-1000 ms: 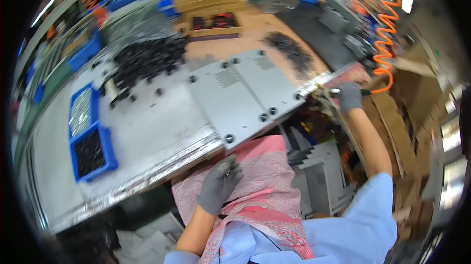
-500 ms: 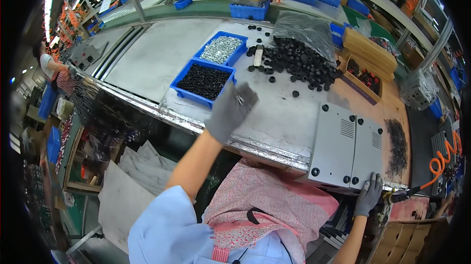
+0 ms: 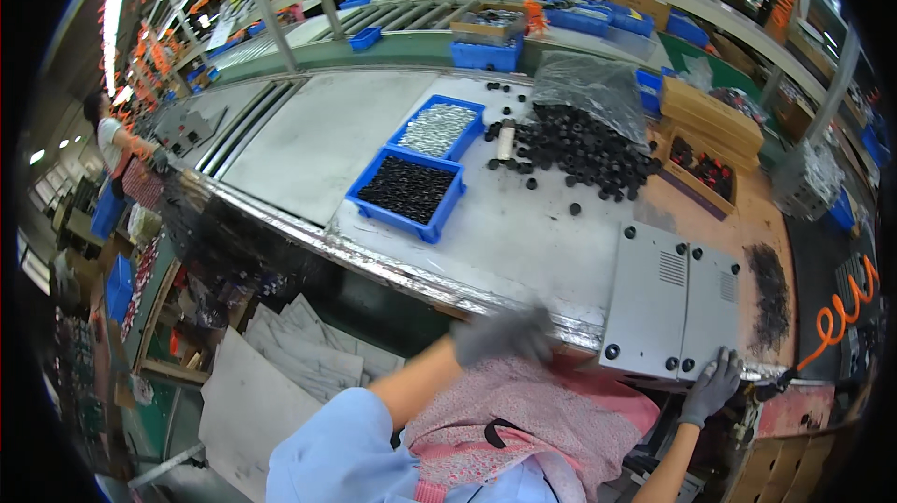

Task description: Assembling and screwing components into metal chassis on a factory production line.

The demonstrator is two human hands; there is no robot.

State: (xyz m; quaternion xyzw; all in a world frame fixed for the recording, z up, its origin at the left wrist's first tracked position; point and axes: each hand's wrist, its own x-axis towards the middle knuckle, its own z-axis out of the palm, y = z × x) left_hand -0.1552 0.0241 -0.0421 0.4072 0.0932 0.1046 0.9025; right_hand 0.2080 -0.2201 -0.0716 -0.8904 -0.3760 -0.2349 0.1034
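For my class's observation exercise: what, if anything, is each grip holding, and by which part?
Left grip: too blurred to tell. Right grip: at the right grey panel, by its near right corner, but whether it actually holds it cannot be told.

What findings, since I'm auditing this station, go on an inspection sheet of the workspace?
Surface: pale, scuffed bench with shiny front edge.
Work items: two grey vented casings, side by side, bearing black feet.
Clutter: loose black caps heaped by a plastic bag; two blue trays.
Hands: left hand blurred at front edge, grasp unclear; right hand at the casings' near edge.
Cables: orange coiled line at right.
Surroundings: rollers and a co-worker at left.
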